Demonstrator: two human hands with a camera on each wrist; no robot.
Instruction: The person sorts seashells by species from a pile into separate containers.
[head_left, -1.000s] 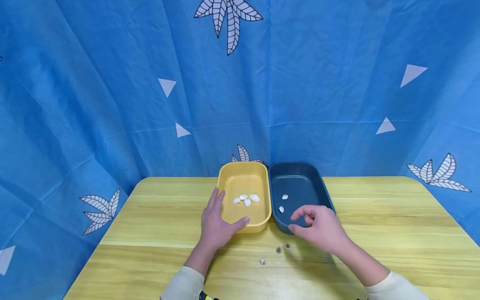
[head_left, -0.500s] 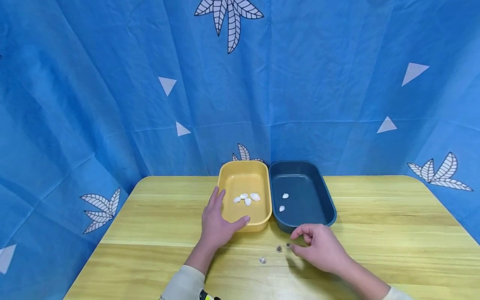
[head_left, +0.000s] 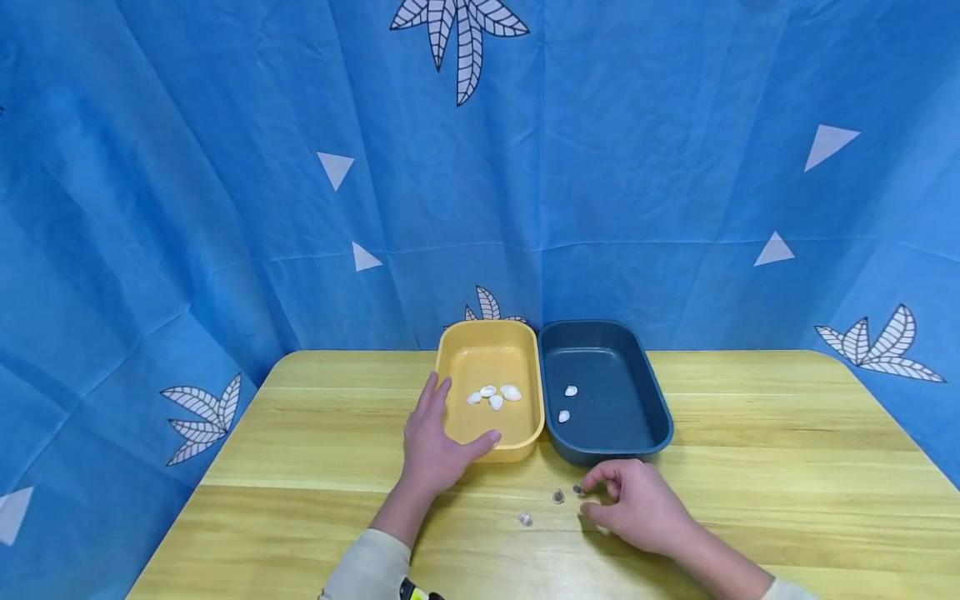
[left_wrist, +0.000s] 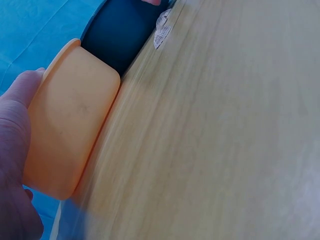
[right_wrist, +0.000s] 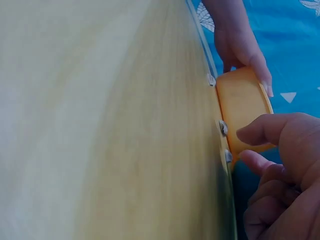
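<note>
head: yellow tray [head_left: 483,358] and blue tray [head_left: 607,383] hold shells [head_left: 511,392]; 3 seem left on worktop [head_left: 757,458]; right hand [head_left: 637,507] narrowly parted, left hand [head_left: 433,450] wide

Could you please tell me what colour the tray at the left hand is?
The tray is yellow, showing best in the head view.

The yellow tray [head_left: 510,455] held a cluster of white shells [head_left: 496,402], with the left hand [head_left: 433,446] on its near corner. Beside it, the blue tray [head_left: 615,425] held two. Three greyish shells [head_left: 558,497] lay in front, the rightmost at the right hand's [head_left: 637,508] index fingertip.
</note>
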